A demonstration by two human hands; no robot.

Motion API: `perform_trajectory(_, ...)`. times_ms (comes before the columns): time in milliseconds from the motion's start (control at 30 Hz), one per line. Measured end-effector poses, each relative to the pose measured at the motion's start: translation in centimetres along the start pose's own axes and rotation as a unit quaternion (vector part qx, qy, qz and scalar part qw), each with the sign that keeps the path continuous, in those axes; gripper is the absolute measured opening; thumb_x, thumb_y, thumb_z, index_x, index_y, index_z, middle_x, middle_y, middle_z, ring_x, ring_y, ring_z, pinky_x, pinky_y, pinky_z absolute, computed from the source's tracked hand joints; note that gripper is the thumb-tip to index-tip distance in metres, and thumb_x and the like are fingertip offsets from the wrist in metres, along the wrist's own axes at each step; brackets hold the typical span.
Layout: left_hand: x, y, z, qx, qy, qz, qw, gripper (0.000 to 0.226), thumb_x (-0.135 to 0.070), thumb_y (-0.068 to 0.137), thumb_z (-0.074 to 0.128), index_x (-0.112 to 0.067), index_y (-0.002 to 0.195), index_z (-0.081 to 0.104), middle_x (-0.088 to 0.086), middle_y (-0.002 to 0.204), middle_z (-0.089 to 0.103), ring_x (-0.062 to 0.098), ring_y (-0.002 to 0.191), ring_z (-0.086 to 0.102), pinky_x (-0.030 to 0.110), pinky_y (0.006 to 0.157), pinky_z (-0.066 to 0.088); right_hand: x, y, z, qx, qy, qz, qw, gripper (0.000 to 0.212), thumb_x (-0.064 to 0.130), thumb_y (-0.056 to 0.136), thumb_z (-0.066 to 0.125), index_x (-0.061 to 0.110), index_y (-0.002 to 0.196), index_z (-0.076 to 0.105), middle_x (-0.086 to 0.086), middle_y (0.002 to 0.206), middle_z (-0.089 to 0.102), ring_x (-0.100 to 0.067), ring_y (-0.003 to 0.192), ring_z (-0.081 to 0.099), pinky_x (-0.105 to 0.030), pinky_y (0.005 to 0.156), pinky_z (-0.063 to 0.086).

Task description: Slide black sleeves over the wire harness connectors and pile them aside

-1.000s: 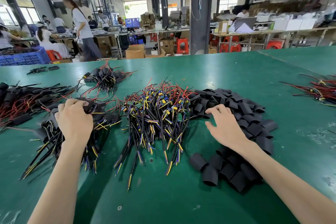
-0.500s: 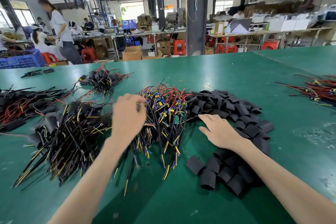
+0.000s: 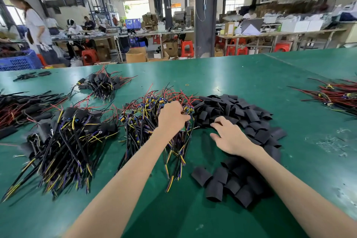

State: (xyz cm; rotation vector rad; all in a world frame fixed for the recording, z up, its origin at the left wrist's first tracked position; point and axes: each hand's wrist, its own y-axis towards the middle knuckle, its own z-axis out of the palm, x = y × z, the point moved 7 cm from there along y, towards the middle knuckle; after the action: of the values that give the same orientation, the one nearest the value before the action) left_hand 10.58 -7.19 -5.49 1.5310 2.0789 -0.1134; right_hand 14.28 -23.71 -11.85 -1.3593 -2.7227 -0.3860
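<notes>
A heap of unsleeved wire harnesses (image 3: 143, 120) with blue and yellow connectors lies in the middle of the green table (image 3: 251, 75). My left hand (image 3: 172, 118) is on top of its right side, fingers curled into the wires and pinching a harness by its connector end. To the right spreads a pile of loose black sleeves (image 3: 243, 112), which runs down to a second clump (image 3: 228, 183) near me. My right hand (image 3: 229, 137) rests on the sleeves' left edge with its fingers spread and slightly bent, holding nothing. A pile of sleeved harnesses (image 3: 73, 137) sits to the left.
A smaller sleeved bundle (image 3: 102, 83) lies further back, and another dark pile (image 3: 23, 106) at the far left. Red-wired harnesses (image 3: 338, 96) lie at the right edge. Behind the table are people, benches, a pillar (image 3: 205, 15) and a blue crate (image 3: 19, 62).
My left hand has left the sleeved pile on the left and moved right onto the unsleeved heap, closing on a harness. My right hand has stayed on the sleeves, shifting slightly.
</notes>
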Motion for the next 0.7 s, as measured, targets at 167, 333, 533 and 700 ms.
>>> perform_trajectory(167,0.4,0.1,-3.0,0.006,-0.170,-0.036,0.985,0.023,-0.015,0.096,0.050,-0.001,0.086,0.065,0.009,0.064,0.060,0.014,0.047,0.050,0.029,0.064,0.051,-0.1,0.2,0.2,-0.003,-0.004,0.002,1.000,0.040,0.029,0.096,0.041,0.014,0.133,0.042,0.001,0.142,0.041,-0.019,0.131,0.034,-0.033,0.102,0.027)
perform_trajectory(333,0.5,-0.6,-6.6,-0.001,-0.222,-0.019,0.975,0.017,-0.012,0.098,0.043,-0.011,0.099,0.060,0.013,0.071,0.061,0.022,0.062,0.055,0.030,0.070,0.047,-0.2,0.2,0.0,-0.012,-0.017,0.009,1.000,0.039,0.033,0.096,0.042,0.018,0.132,0.042,0.002,0.136,0.044,-0.020,0.125,0.038,-0.034,0.102,0.026)
perform_trajectory(533,3.3,-3.5,-5.9,0.070,-0.064,0.001,0.995,0.030,-0.028,0.094,0.051,-0.018,0.121,0.059,0.002,0.112,0.061,0.022,0.103,0.055,0.028,0.083,0.039,-0.6,0.2,-0.2,-0.021,-0.046,0.027,0.998,0.044,0.037,0.094,0.043,0.015,0.133,0.045,-0.005,0.126,0.041,-0.025,0.120,0.033,-0.035,0.102,0.024)
perform_trajectory(700,6.1,-5.1,-5.3,-0.021,-0.002,0.032,0.999,0.027,-0.046,0.087,0.059,-0.030,0.110,0.064,-0.002,0.096,0.056,0.018,0.093,0.056,0.029,0.080,0.041,-1.1,0.1,0.3,0.031,-0.015,0.035,0.999,0.038,0.027,0.089,0.048,0.008,0.122,0.052,-0.007,0.115,0.037,-0.026,0.112,0.028,-0.036,0.100,0.027)
